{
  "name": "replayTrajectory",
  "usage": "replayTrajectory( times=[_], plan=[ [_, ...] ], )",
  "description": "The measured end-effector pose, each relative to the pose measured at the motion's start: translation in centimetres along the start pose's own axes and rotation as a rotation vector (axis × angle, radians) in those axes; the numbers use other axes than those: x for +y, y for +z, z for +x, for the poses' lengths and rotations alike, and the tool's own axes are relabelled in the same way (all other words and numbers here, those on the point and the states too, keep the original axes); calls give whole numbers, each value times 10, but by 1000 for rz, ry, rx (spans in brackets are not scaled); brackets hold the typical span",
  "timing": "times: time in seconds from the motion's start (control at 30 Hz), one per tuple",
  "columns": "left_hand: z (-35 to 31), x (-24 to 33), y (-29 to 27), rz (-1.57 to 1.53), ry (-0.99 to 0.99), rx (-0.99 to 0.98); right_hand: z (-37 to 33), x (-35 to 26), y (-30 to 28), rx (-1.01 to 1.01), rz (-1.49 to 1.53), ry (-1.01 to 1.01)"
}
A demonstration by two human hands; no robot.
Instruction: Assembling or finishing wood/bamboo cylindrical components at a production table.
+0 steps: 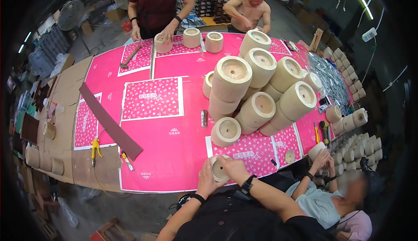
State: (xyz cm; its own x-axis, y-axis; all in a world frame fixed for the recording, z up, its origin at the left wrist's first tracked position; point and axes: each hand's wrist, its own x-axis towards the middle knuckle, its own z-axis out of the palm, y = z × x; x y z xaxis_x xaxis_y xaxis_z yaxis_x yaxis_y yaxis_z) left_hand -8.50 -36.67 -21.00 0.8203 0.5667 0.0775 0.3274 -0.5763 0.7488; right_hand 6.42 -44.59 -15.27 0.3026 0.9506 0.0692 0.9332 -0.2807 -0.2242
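Observation:
At the table's near edge I have a pale wooden cylinder with a round recess and a small hole in its top. My left hand is wrapped around its left side. From the right, my right hand grips its rim, with fingers reaching over the top; some fingertips are hidden. Just beyond stands a single similar wooden cylinder, and behind it rise several stacks of wooden cylinders.
The pink-covered table carries a brown strip, a yellow air gun, a cutter knife, a hammer and a heap of metal hardware. Two people work across the table. Another person at my right holds a cylinder.

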Motion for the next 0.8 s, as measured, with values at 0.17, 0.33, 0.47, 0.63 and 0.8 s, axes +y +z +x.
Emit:
replayTrajectory(
  times=[0.17, 0.33, 0.47, 0.63, 0.8],
  plan=[
    [6, 11, -15, 8, 53, -58, -16, 29, -24, -151, -66, 262],
    [8, 24, -29, 126, 164, -117, 1, 30, -13, 53, 55, -61],
    [9, 11, -39, 331, 425, -265, -26, 37, -20, -89, 74, 74],
    [19, 5, -51, 387, 576, -312, -47, 52, -23, 38, 94, 133],
    [15, 19, -40, 397, 390, -458, -23, 51, -28, 14, 96, 38]
  ],
)
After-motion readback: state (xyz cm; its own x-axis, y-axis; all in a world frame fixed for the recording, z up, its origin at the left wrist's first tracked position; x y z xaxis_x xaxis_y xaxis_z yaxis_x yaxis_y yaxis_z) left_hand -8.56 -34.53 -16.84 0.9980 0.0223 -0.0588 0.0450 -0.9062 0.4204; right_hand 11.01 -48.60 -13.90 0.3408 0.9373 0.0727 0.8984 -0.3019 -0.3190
